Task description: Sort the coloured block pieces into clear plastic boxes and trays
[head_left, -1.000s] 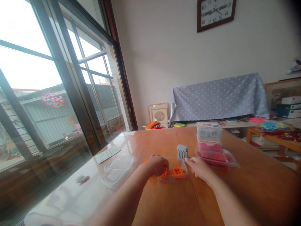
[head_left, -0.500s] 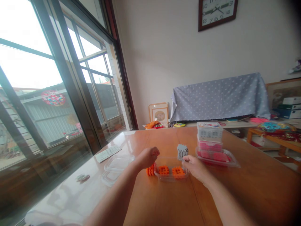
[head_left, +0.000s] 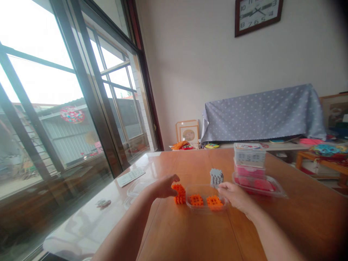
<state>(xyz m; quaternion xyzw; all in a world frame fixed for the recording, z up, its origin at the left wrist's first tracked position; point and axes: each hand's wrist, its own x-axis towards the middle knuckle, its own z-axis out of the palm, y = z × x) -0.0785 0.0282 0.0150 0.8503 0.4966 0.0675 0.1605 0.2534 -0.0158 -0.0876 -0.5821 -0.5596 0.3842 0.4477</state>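
Observation:
My left hand (head_left: 164,186) reaches beside a stack of orange interlocking plastic pieces (head_left: 179,195), with thumb and fingers apart at its left side; whether they touch it I cannot tell. Just right of that stack sits a clear plastic container (head_left: 204,211) on the table. Two flat orange grid-like pieces, one on the left (head_left: 196,200) and one on the right (head_left: 214,202), lie inside it. The container's right rim is pinched by my right hand (head_left: 234,195). Behind the container stands a stack of grey pieces (head_left: 216,177).
Clear lids (head_left: 138,188) lie to the left, near a printed sheet (head_left: 131,177) and a small crumpled item (head_left: 103,203). On the right, clear boxes (head_left: 249,156) are stacked above a clear tray (head_left: 278,194) with pink contents. Windows flank the wooden table (head_left: 190,239).
My left hand has moved from above the container's left rim to the orange stack, its fingers spreading. My right hand stays at the right rim. The view has shifted slightly left.

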